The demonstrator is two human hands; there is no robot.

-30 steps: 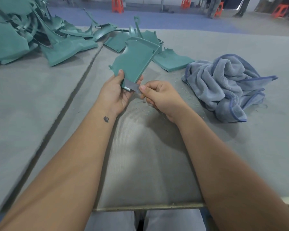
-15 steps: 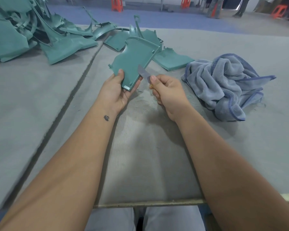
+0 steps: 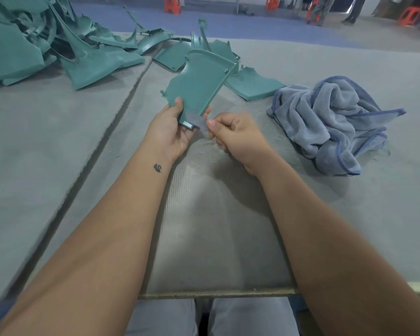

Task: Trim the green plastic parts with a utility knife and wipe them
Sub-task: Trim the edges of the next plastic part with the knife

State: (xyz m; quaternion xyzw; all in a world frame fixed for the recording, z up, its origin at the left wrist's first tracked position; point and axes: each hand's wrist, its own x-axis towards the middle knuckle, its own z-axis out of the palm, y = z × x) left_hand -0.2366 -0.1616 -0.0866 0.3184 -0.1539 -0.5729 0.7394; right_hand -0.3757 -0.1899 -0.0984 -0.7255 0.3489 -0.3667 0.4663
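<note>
Right, the green part [image 3: 199, 86] is up off the counter [image 3: 216, 226], held by the left hand [image 3: 174, 132] at its narrow near end: thumb on the upper face, fingers curled under w/ tips showing at the rt edge. Wide end w/ the raised rim points away, towards the loose green parts [image 3: 250, 87] lying behind it. The right hand [image 3: 235, 137] is curled round a utility knife [image 3: 200, 123], thumb & forefinger pinching it near the blade; the blade is blurred but sits at the part's near corner, just by the left fingertips. Handle is mostly hidden in the fist.

Handling, as a guess: thin moulded plastic, light, stiff enough to hold its shape from one end w/o drooping, prob. a bit springy at the wide end. Face looks smooth so could slip, hence the thumb-over grip. Best hold is that narrow end or along the ribbed side, away from thin tabs like the one on the left edge, which look snappable. Risk is the blade running so close to the holding fingers.

Big heap of green parts [image 3: 34, 44] far left of the counter, approx untrimmed stock, can't tell for sure. Blue-grey towel [image 3: 330, 122] crumpled to the right, near the hands, not touching them; fine shavings scattered on the counter betw. hands & towel. Wiping not started on this piece, I'd say
</note>
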